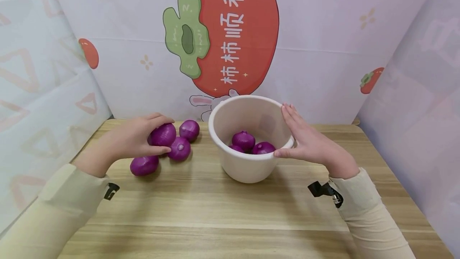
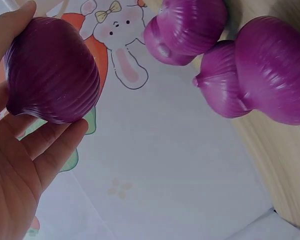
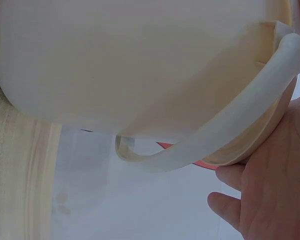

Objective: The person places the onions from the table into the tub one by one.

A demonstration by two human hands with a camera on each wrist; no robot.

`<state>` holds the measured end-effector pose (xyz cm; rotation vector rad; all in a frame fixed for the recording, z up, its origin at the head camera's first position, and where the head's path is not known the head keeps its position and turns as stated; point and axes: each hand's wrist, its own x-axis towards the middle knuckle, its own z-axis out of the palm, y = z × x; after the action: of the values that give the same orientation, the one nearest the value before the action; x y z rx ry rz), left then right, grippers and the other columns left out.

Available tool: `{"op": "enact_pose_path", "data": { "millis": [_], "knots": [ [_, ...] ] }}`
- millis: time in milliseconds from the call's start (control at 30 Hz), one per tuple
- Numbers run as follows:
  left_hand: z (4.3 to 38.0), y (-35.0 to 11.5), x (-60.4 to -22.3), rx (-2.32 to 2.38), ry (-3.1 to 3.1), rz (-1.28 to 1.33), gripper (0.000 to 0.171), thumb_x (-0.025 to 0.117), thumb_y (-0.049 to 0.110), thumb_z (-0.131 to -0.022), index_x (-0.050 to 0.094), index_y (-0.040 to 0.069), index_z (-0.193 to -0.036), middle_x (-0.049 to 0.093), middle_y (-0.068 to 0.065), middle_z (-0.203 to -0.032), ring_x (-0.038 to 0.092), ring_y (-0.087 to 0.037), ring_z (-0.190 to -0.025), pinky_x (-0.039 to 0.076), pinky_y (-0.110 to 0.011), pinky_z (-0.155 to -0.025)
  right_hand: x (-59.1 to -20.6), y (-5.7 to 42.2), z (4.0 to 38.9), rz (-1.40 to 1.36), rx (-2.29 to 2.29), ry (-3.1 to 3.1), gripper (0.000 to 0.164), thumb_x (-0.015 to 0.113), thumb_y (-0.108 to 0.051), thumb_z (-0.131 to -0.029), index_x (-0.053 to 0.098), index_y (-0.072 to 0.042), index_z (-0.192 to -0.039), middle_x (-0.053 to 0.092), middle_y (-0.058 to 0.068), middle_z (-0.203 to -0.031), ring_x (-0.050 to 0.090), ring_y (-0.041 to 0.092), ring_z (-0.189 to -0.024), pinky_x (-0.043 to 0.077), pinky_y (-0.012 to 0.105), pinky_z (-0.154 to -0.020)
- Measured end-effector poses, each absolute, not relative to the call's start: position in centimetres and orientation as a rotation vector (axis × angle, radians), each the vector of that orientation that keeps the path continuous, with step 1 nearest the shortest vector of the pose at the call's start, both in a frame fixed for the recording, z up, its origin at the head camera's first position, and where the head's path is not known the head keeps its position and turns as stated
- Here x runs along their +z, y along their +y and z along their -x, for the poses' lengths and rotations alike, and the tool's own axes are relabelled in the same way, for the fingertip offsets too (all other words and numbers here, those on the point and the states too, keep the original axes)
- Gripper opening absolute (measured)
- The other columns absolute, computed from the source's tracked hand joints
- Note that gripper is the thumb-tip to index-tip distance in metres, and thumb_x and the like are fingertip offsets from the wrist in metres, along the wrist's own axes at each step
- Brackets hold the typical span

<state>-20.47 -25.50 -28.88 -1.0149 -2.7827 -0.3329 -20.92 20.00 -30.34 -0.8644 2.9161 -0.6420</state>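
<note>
My left hand holds a purple onion between thumb and fingertips. Beside and below it, other onions sit on the table: one at the back, a middle onion and a front onion. On the right, my right hand rests against the rim of a white bucket, its fingers straight along the far side and its thumb on the near side. Inside the bucket lie an upright onion, another and a third partly hidden by the rim.
Both hands are over a wood-grain table. A printed white backdrop stands close behind the bucket, with side sheets at left and right. The bucket's pale handle hangs along its outside, below my right palm.
</note>
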Motion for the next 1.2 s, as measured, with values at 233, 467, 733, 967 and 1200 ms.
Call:
{"op": "enact_pose_path", "data": {
  "millis": [233, 467, 733, 967, 1200],
  "knots": [
    [20.7, -25.3, -27.4, -0.311, -2.806, 1.012, 0.06, 0.083, 0.036, -0.08, 0.059, 0.009, -0.128, 0.064, -0.005, -0.117, 0.066, -0.016, -0.094, 0.059, -0.035, -0.079, -30.3, 19.9, 20.9, 0.859, -0.632, 2.922, 0.122, 0.074, -0.059, -0.081, -0.005, -0.007, -0.159, -0.011, 0.005, -0.168, -0.009, 0.031, -0.156, 0.017, 0.062, -0.121],
    [20.8, -25.0, -26.1, -0.305, -2.825, 0.999, 0.062, 0.082, 0.037, -0.08, 0.058, 0.01, -0.13, 0.063, -0.004, -0.117, 0.065, -0.015, -0.091, 0.059, -0.034, -0.077, -30.4, 19.9, 20.9, 0.864, -0.643, 2.919, 0.122, 0.074, -0.057, -0.081, -0.005, -0.007, -0.159, -0.011, 0.006, -0.168, -0.008, 0.033, -0.156, 0.016, 0.062, -0.121],
    [21.0, -24.4, -25.2, -0.322, -2.795, 0.995, 0.061, 0.084, 0.033, -0.078, 0.059, 0.011, -0.129, 0.064, -0.005, -0.116, 0.066, -0.016, -0.089, 0.059, -0.034, -0.075, -30.4, 19.9, 21.0, 0.859, -0.649, 2.914, 0.122, 0.074, -0.057, -0.081, -0.006, -0.009, -0.159, -0.012, 0.004, -0.168, -0.01, 0.029, -0.156, 0.017, 0.063, -0.12],
    [21.3, -23.5, -24.5, -0.304, -2.762, 1.019, 0.061, 0.084, 0.03, -0.078, 0.06, 0.01, -0.13, 0.065, -0.003, -0.117, 0.066, -0.015, -0.09, 0.059, -0.035, -0.077, -30.4, 20.0, 21.0, 0.846, -0.653, 2.916, 0.122, 0.074, -0.058, -0.081, -0.006, -0.01, -0.159, -0.012, 0.002, -0.168, -0.01, 0.03, -0.156, 0.017, 0.063, -0.121],
    [21.7, -22.7, -23.8, -0.29, -2.746, 1.045, 0.062, 0.085, 0.03, -0.077, 0.06, 0.011, -0.13, 0.065, -0.004, -0.118, 0.065, -0.017, -0.093, 0.059, -0.036, -0.078, -30.4, 20.0, 21.1, 0.862, -0.657, 2.919, 0.122, 0.074, -0.057, -0.081, -0.006, -0.009, -0.159, -0.011, 0.004, -0.168, -0.01, 0.031, -0.156, 0.017, 0.063, -0.121]
  ]
}}
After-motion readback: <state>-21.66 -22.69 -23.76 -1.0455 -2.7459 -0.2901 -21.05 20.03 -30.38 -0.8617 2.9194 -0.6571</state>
